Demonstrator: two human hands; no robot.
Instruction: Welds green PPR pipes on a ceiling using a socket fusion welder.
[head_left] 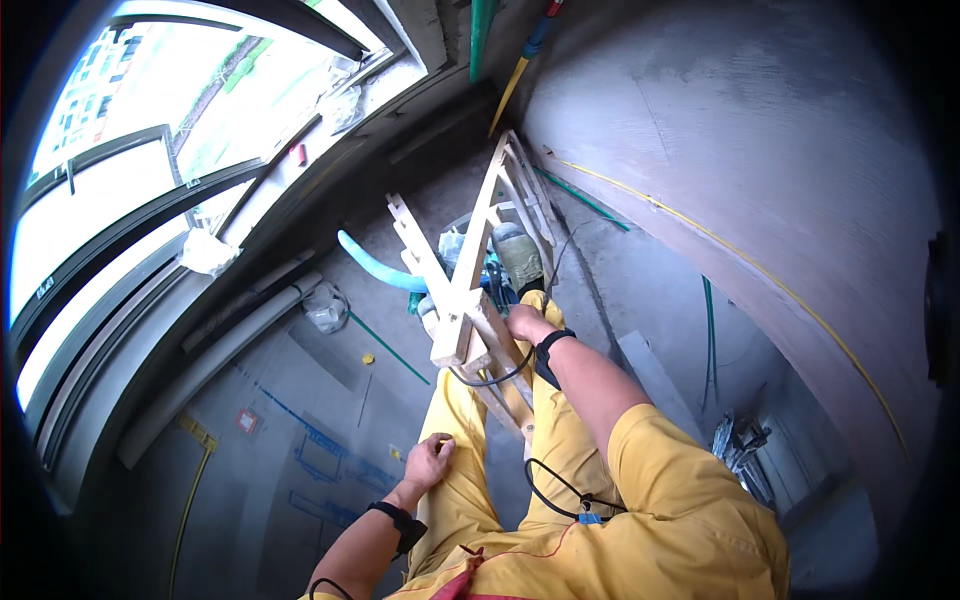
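Observation:
I look down at my yellow-clad legs point(455, 405) straddling a pale wooden frame point(478, 230) of crossed battens with short end blocks. My right hand point(525, 322) reaches down beside the blocks, against my right leg and near a black cable point(513, 372); its fingertips are hidden behind the wood. My left hand point(428, 460) rests at my left thigh with its fingers curled; whether it holds anything is unclear. A light-blue hose point(375, 258) and dark objects lie among the wood by my feet. My right shoe point(522, 258) shows beside the frame.
A window point(150, 100) runs along the left, with a white bag point(205, 252) on its sill. A long pipe point(215, 365) lies below it. A plastered wall point(760, 150) with a yellow conduit point(720, 255) curves at the right. Metal pieces point(740, 455) lie low at the right.

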